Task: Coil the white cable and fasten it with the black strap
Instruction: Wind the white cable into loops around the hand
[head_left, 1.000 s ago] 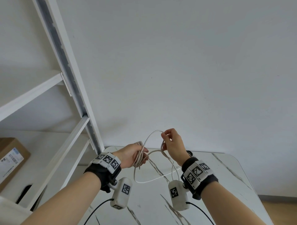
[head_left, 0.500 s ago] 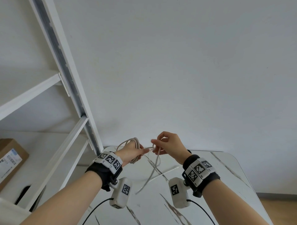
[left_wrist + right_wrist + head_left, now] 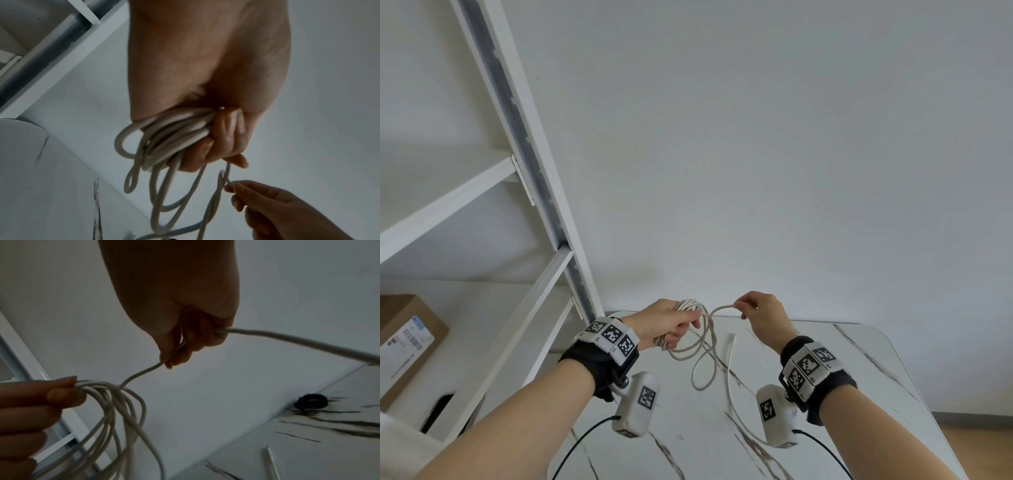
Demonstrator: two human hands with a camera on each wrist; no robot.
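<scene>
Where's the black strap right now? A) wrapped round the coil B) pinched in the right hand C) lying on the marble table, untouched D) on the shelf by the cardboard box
C: in the right wrist view the black strap lies curled on the table, while the right hand pinches only the white cable and the left hand holds the coil.
</scene>
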